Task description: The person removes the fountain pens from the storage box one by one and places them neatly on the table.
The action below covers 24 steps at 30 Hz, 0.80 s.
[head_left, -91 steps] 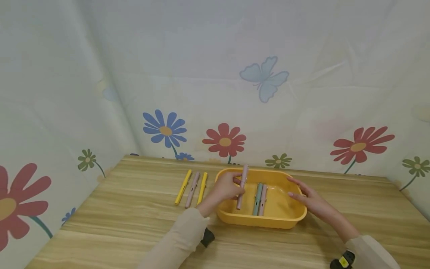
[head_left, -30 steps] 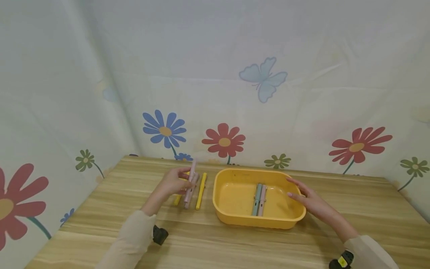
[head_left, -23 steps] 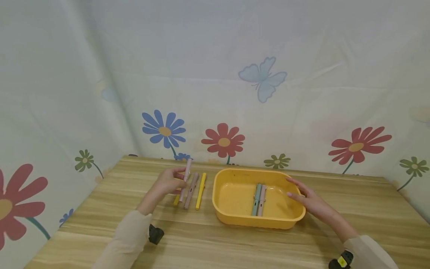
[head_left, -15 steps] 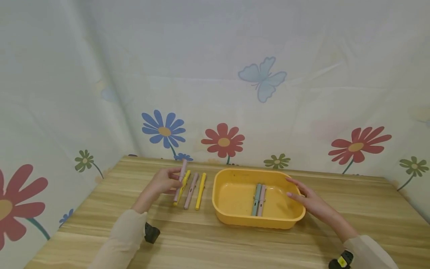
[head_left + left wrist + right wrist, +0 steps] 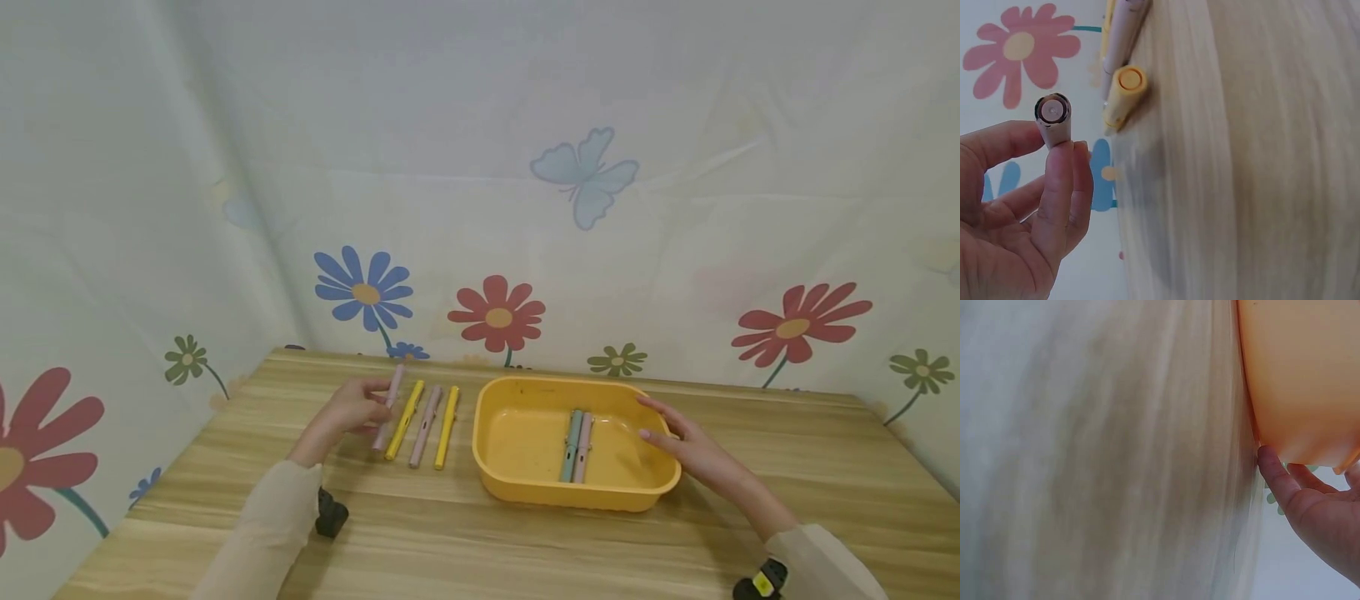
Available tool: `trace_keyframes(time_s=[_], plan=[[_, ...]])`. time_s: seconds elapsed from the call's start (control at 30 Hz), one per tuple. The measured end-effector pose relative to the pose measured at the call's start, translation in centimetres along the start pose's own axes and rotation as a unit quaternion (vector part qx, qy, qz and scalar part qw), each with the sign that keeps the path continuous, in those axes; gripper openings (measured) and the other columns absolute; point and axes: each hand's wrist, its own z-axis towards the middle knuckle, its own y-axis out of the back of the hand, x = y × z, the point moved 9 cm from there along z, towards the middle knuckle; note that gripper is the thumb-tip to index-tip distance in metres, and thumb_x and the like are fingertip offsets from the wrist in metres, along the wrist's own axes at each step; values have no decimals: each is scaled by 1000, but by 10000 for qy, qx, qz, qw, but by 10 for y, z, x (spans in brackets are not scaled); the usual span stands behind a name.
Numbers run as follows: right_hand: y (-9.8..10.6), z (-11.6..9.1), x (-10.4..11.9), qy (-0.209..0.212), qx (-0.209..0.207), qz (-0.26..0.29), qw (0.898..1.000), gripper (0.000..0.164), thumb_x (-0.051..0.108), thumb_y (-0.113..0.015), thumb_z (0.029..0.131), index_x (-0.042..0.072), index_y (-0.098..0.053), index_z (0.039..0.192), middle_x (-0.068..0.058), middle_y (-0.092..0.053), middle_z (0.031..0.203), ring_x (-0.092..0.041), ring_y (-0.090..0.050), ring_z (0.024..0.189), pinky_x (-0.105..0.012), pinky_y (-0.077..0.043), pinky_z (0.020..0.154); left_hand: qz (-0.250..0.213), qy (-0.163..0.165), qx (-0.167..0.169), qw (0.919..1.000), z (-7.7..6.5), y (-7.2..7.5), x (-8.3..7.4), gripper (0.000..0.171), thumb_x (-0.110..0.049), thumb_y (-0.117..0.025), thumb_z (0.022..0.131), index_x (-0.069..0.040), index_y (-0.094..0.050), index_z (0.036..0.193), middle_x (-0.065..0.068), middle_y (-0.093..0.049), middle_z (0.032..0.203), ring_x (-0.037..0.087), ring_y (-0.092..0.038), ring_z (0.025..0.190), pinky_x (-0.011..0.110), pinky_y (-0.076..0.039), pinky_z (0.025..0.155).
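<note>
My left hand (image 5: 343, 414) pinches a capped pale-purple pen (image 5: 397, 382) at the left end of a row of pens. In the left wrist view that pen (image 5: 1054, 114) is seen end-on between thumb and fingers. To its right lie a yellow pen (image 5: 405, 421), a mauve pen (image 5: 426, 427) and another yellow pen (image 5: 447, 427), side by side and slanted. My right hand (image 5: 697, 446) holds the right end of a yellow plastic tub (image 5: 577, 496), thumb over the rim and fingers against the outer wall. Inside the tub lie a green pen (image 5: 572, 446) and a pink pen (image 5: 584, 448).
Everything stands on a wood-grain table (image 5: 465, 542). A flower-printed cloth (image 5: 420, 167) hangs behind it and at the sides. A dark wrist camera (image 5: 330, 514) sits below the left sleeve, another (image 5: 761, 582) by the right one.
The left hand has carried the pale-purple pen from above the tub leftward, past the other pens, to the row's left end. The right hand has stayed at the tub.
</note>
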Motion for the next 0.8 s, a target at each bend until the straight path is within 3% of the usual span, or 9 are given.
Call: trace_keyframes(time_s=[0.4, 0.8], plan=[[0, -1, 1, -21, -31, -90, 10000, 61, 31, -50, 92, 9, -24, 144, -22, -10, 149, -50, -6, 131, -65, -20, 98, 313, -49, 134, 9994, 8, 0, 10, 60, 5, -59, 71, 12, -42, 128, 23, -58, 101, 18, -58, 70, 32, -53, 61], [0, -1, 1, -101, 14, -54, 9999, 62, 30, -50, 93, 10, -23, 144, -22, -9, 149, -49, -6, 132, -63, -22, 98, 688, -53, -6, 9976, 13, 0, 12, 61, 5, -62, 66, 12, -46, 125, 26, -60, 104, 17, -59, 65, 31, -53, 57]])
